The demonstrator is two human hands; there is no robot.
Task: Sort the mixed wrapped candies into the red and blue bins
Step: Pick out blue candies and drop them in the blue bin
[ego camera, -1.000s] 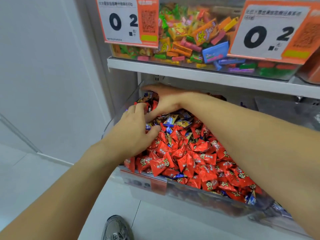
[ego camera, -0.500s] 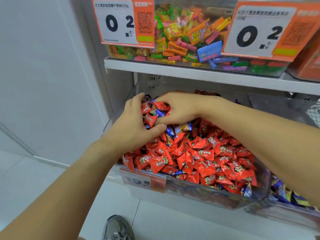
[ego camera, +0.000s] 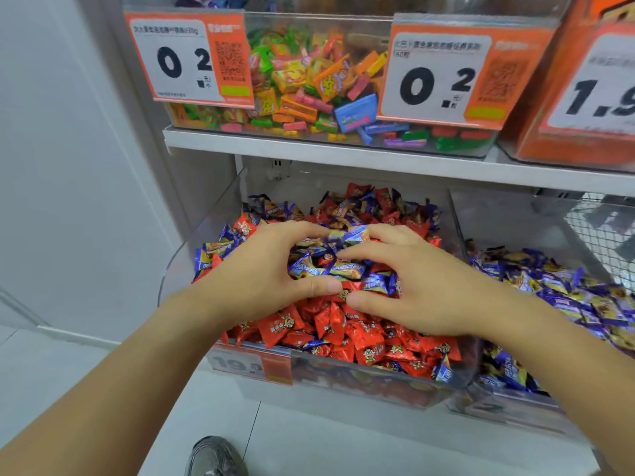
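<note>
Cupping a cluster of blue-wrapped candies (ego camera: 330, 262), both hands lie on top of the heap in the clear front bin (ego camera: 360, 383), which serves as the landmark here. The left hand (ego camera: 261, 280) sits over the left half of that bin's heap, fingers curved inward with the thumb extended toward the centre. The right hand (ego camera: 409, 286) sits over the right half, fingers likewise curved inward and thumb pointing left. The two thumb tips lie just beside each other, and the fingertips nearly meet at the far side, so the hands form a ring round the blue cluster. The fingers curl against these candies; whether any piece is lifted clear of the heap cannot be told.

Inside the front bin, red-wrapped candies (ego camera: 343, 334) fill the near portion, below the hands, with mixed red and blue pieces toward the back wall. A price label (ego camera: 251, 364) is fixed to the bin's front face at its left. Just beside the bin on its right stands a second clear bin (ego camera: 508, 407) holding mostly blue and yellow wrapped candies. Above the front bin runs a white shelf (ego camera: 309, 146) carrying a clear container of assorted coloured sweets (ego camera: 309, 84) with two orange price tags. Below the bin, on the tiled floor, a grey shoe (ego camera: 214, 456) is visible.
</note>
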